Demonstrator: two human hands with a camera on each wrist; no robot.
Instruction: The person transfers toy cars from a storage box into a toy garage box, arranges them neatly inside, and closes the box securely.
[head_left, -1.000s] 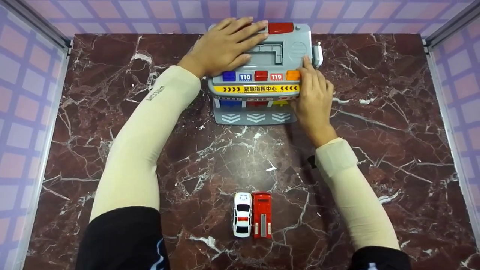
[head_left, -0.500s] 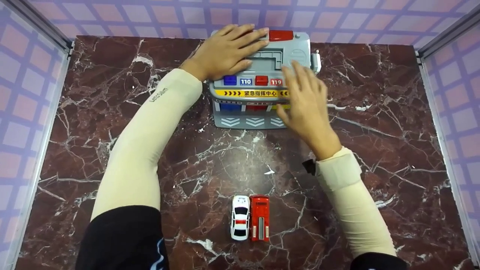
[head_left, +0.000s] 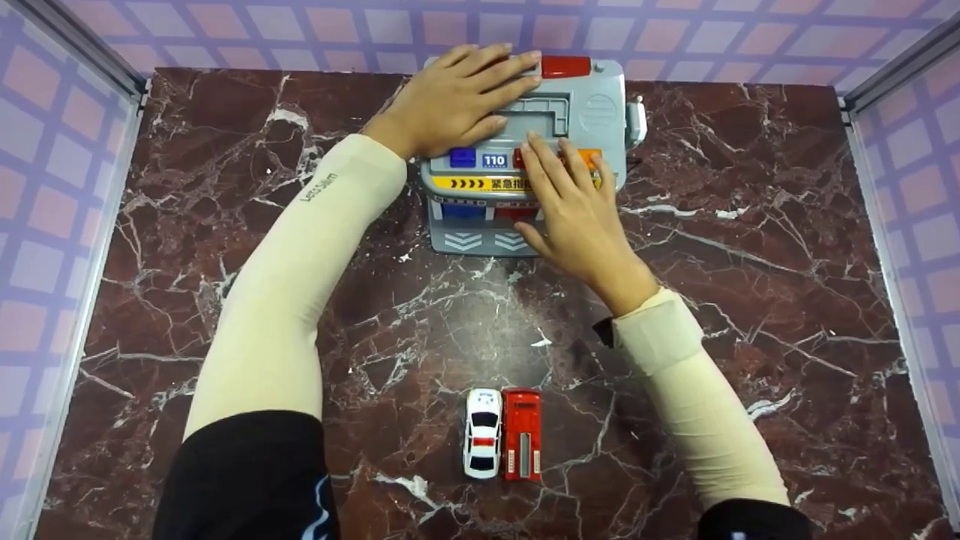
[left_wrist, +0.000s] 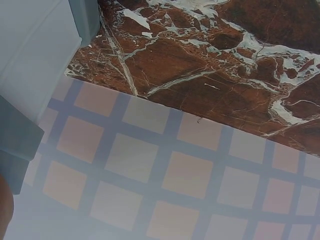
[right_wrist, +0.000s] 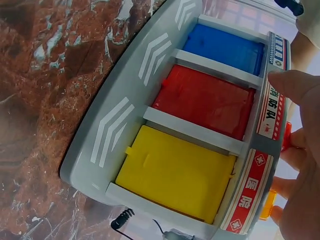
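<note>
Currently left hand (head_left: 450,97) is lying flat on toy station (head_left: 592,105) roof at table's far edge; right hand (head_left: 577,217), fingers straight, is pressing the red button. Police car (head_left: 481,433) and fire truck (head_left: 522,433) already out; blue, red, yellow doors all closed.

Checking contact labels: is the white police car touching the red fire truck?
Touching: in the head view the white police car and red fire truck lie side by side with no visible gap.
</note>
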